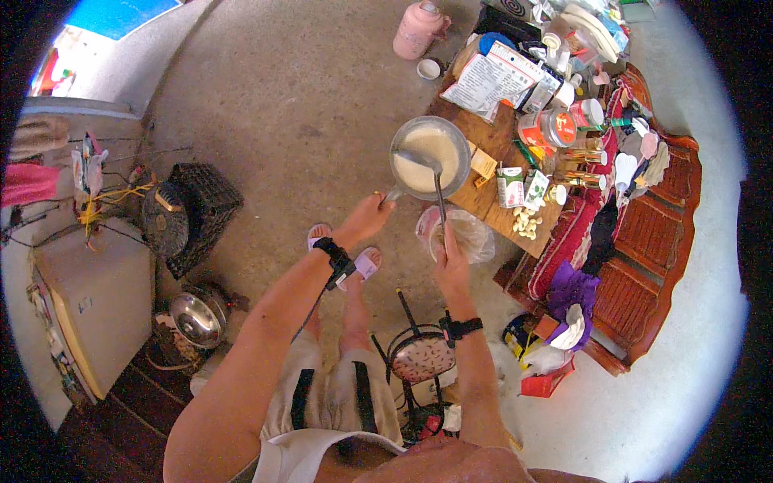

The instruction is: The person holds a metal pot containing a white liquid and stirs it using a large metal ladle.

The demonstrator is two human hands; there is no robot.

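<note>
My left hand (366, 220) grips the short handle of a grey pan (395, 134), held out in front of me near the wooden table's left edge. Pale, creamy liquid or batter (444, 147) fills much of the pan. In my right hand (452, 256) is the dark handle of a ladle or spatula (440, 196); its wide head lies in the pan, partly sunk in the pale contents. Below the pan, beside my right hand, a bin lined with a clear plastic bag (477, 236) stands on the floor.
The wooden table (477, 202) holds jars, small cartons (511, 187), a cardboard box and a heap of pale pieces (527, 224). Right of it stands a carved wooden bench (646, 241). A round stool (423, 359) is near my legs; a pink flask (418, 31) and white bowl (428, 69) stand ahead.
</note>
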